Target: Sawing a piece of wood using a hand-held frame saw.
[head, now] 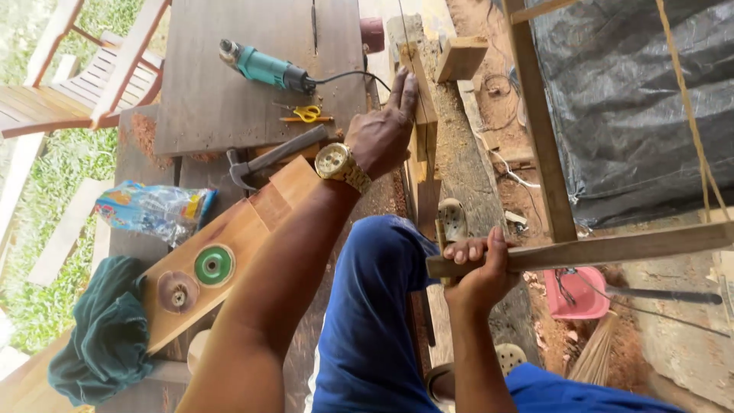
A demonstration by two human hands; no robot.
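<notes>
My left hand (382,130), with a gold wristwatch (340,167) on the wrist, presses flat against a short upright wooden piece (422,130) at the edge of the workbench (229,92). My right hand (480,271) is closed around the near end of a long wooden batten (612,246) that runs off to the right. My blue-clad knee (375,306) sits between the two arms. A sandalled foot (453,220) shows just below the upright piece.
On the bench lie a teal power drill (264,67), yellow-handled scissors (306,115), a hammer (271,157), a plank (229,252) carrying two sanding discs, a plastic bag (153,210) and a dark green cloth (107,336). Black tarpaulin (634,92) hangs right. A pink dustpan (577,294) lies on the ground.
</notes>
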